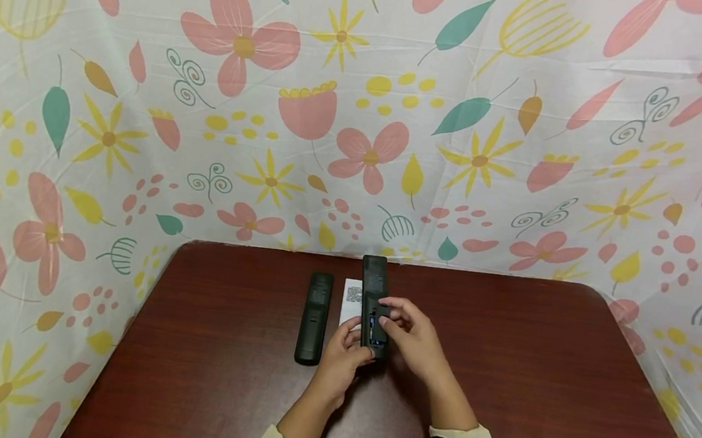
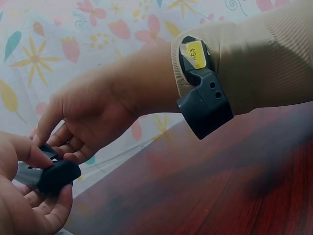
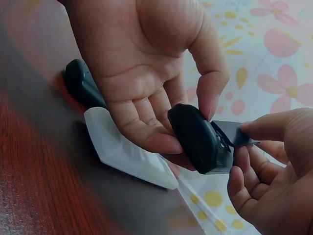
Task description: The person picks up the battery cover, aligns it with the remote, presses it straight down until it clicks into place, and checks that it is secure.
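A black remote control [image 1: 374, 278] is held above the table with its back up. Its battery bay [image 1: 373, 335] is uncovered and bluish shapes, likely batteries, show inside. My left hand [image 1: 338, 367] grips the remote's lower end, the fingers beneath it in the right wrist view. With thumb and fingers my right hand [image 1: 418, 340] pinches a thin dark battery cover [image 3: 234, 131], tilted at the edge of the bay. Whether cover and remote still touch is hard to tell. The right hand also appears in the left wrist view, beyond the remote [image 2: 58, 176].
Left of the hands a second black remote [image 1: 313, 318] lies on the brown table [image 1: 212, 376]. Partly behind the held remote is a white box-like object [image 1: 352, 298] with dark print. A flowered cloth [image 1: 369, 107] rises along the table's back edge.
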Available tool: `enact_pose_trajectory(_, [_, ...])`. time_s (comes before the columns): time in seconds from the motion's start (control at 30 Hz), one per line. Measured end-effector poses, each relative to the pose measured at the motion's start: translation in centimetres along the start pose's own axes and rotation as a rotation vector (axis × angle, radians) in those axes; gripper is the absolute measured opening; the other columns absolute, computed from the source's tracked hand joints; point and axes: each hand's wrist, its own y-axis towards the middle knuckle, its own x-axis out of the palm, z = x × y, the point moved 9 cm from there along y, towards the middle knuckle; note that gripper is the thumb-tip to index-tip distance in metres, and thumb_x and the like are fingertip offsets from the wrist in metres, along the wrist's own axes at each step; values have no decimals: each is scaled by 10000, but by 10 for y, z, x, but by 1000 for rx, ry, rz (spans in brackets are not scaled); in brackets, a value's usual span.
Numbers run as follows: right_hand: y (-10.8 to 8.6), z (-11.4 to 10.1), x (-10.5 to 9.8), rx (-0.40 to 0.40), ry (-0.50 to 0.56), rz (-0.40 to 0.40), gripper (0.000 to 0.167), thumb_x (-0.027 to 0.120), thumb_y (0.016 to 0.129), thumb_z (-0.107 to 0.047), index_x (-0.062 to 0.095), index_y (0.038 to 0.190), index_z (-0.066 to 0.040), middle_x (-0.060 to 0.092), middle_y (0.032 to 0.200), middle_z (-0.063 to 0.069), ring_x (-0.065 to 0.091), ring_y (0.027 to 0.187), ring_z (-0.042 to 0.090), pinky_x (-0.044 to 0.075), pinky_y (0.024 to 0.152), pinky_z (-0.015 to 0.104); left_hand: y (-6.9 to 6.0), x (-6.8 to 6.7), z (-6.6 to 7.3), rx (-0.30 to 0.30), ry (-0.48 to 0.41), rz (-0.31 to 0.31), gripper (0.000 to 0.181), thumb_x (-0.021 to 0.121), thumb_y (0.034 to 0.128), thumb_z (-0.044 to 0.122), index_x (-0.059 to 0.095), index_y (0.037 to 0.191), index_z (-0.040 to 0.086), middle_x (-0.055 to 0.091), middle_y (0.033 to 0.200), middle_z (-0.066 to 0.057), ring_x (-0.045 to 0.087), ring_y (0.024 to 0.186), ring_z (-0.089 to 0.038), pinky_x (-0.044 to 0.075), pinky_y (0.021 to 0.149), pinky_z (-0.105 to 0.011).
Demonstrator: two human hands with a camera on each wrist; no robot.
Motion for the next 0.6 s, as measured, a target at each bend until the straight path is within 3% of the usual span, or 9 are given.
enact_pose_trajectory(0.23, [2, 14, 3, -9, -1, -4, 315, 654, 990, -163, 637, 1303, -138, 707, 994, 150, 600, 841, 195, 496, 755, 265, 1, -1, -1, 4, -6, -6, 763, 616, 806, -42, 373, 1523, 42, 594, 1346, -182, 658, 987, -123, 556, 826, -258])
enact_pose_trajectory(0.6, [-1, 17, 6, -2, 9, -25, 305, 666, 984, -201, 648, 1288, -208, 691, 990, 89, 606, 843, 189, 514, 755, 287, 2, -2, -1, 8, -18, -31, 764, 623, 826, -16, 357, 1539, 48, 582, 1372, -188, 661, 990, -134, 574, 862, -319])
